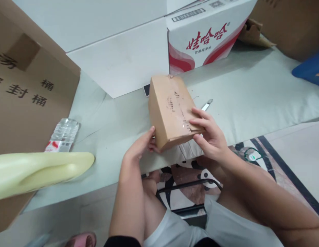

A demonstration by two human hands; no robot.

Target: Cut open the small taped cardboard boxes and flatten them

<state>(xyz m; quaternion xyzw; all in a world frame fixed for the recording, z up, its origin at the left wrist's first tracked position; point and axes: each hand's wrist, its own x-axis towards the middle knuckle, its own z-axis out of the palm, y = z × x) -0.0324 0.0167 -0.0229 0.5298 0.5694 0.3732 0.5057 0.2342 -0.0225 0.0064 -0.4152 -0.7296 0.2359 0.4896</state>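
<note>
A brown cardboard box [172,109], taped along its top, sits tilted near the front edge of the pale green surface [241,99]. My left hand [141,142] is at its lower left corner, thumb on the side and fingers partly hidden beneath. My right hand [209,133] grips the near right corner, with fingers on the top and thumb at the near edge. A box cutter [207,104] lies just beyond my right fingertips, partly hidden by them.
White cartons [123,58] and a red-and-white printed carton [200,44] stand behind. At left are a large brown carton [33,85], a plastic bottle [64,133] and a pale yellow object [43,169]. A blue object [311,72] is at right.
</note>
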